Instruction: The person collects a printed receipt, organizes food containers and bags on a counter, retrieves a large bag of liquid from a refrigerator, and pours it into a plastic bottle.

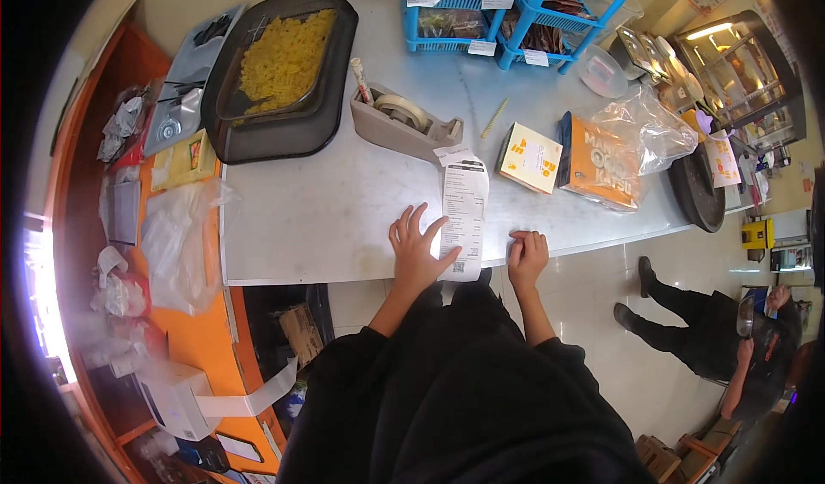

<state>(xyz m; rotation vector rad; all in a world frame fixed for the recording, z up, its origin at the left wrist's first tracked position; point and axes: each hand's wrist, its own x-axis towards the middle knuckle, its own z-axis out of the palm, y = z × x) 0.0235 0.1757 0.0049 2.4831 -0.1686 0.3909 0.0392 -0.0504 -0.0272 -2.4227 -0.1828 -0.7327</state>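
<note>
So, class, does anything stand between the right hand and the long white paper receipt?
Nothing visible does: only smooth grey metal tabletop shows between the right hand and the receipt. The left hand overlaps the receipt's left edge.

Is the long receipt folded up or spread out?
Spread out: the receipt shows a long printed face, with the left hand at its edge.
</note>
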